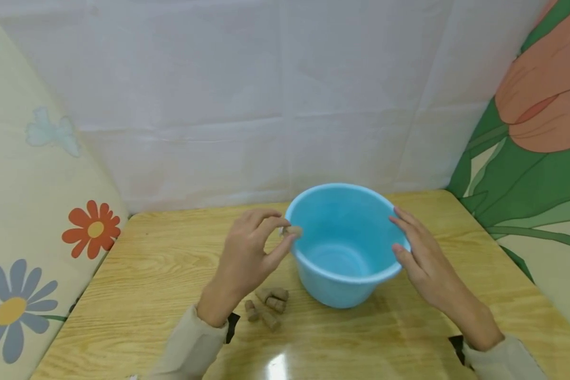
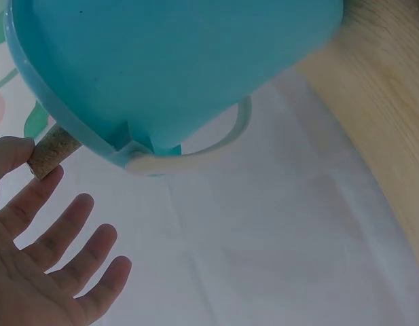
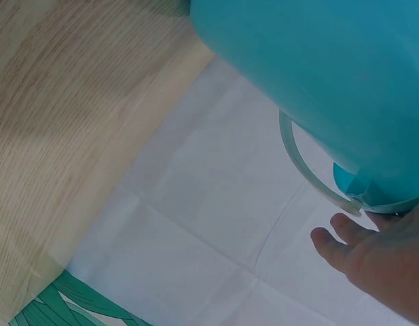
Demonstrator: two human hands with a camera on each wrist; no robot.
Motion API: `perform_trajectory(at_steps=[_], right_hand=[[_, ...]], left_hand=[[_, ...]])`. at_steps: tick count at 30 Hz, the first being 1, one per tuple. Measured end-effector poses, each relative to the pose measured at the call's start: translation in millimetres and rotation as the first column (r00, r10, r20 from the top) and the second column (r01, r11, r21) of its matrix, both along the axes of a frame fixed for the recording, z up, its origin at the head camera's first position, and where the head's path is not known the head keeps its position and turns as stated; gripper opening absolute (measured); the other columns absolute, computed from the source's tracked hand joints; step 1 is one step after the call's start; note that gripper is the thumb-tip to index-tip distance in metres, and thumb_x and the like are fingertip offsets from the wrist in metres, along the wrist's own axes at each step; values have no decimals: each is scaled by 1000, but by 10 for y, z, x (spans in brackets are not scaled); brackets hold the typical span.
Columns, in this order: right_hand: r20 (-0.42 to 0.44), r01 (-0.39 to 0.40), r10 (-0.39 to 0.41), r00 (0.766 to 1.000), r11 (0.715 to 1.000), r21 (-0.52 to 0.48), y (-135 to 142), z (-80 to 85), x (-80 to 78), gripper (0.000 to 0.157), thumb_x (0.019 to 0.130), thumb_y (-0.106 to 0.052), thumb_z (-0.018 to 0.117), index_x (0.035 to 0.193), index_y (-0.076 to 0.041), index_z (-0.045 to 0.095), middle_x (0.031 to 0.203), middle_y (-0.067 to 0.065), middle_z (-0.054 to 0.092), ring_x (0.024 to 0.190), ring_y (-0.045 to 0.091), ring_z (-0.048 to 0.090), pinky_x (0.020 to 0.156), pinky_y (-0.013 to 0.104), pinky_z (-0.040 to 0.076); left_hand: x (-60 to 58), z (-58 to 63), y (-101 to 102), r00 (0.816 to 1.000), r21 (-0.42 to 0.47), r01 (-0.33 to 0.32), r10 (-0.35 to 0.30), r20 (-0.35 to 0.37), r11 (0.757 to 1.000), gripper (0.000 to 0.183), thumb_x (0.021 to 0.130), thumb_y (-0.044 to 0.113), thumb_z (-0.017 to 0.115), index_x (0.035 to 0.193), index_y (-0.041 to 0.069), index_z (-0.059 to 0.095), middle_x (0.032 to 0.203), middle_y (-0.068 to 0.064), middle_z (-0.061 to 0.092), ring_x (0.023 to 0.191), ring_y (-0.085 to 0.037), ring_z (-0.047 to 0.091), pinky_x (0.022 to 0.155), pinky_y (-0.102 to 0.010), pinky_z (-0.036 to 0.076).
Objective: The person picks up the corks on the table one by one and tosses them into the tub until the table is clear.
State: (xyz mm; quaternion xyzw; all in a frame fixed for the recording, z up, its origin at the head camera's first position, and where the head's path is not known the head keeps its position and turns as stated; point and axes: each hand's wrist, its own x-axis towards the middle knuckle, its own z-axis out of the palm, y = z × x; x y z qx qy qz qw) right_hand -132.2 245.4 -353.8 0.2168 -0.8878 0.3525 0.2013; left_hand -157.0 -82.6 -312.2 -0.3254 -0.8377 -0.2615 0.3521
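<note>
A brown, speckled cork is pinched between the thumb and index finger of my left hand, its other fingers spread in the left wrist view. That hand is at the left rim of a light blue plastic bucket, with the cork just at the rim. My right hand rests against the bucket's right rim with its fingers fairly straight. The bucket stands upright and its visible floor is bare. Several more corks lie in a small cluster on the table, below and left of the bucket.
A pale handle hangs on the outside of the bucket. The wood-grain table meets a white cloth backdrop at its far edge. Flower-printed panels stand along both sides.
</note>
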Motion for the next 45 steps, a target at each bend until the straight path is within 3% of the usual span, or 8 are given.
perform_trajectory(at_steps=[26, 32, 38, 45], right_hand=[[-16, 3, -3, 1000, 1000, 1, -36, 17, -16, 49, 101, -10, 48, 148, -3, 40, 161, 17, 28, 145, 48, 26, 108, 72, 25], [-1, -2, 2, 1000, 1000, -8, -43, -3, 4, 49, 101, -10, 48, 149, -4, 40, 161, 18, 27, 145, 48, 24, 108, 74, 23], [0, 2, -2, 1000, 1000, -12, -38, -9, 14, 49, 101, -10, 48, 149, -4, 40, 162, 17, 27, 146, 47, 24, 108, 74, 23], [-5, 8, -8, 1000, 1000, -14, -36, -6, 7, 49, 101, -10, 48, 149, -4, 40, 162, 17, 27, 146, 47, 24, 108, 74, 23]], left_hand=[[-120, -59, 271, 997, -86, 65, -61, 45, 994, 13, 89, 27, 74, 95, 15, 74, 99, -1, 72, 95, -20, 65, 86, -37, 54], [-94, -45, 288, 990, -124, 40, -22, 139, 991, 11, 90, 28, 73, 96, 18, 74, 100, 2, 73, 97, -20, 64, 87, -38, 53], [-59, -8, 309, 960, -152, 31, 12, 279, 988, 14, 92, 32, 71, 96, 19, 73, 103, 2, 73, 106, -23, 61, 91, -42, 51], [-60, 7, 321, 948, -140, 31, 15, 319, 990, 14, 91, 30, 71, 97, 18, 74, 102, 1, 73, 108, -25, 60, 92, -44, 50]])
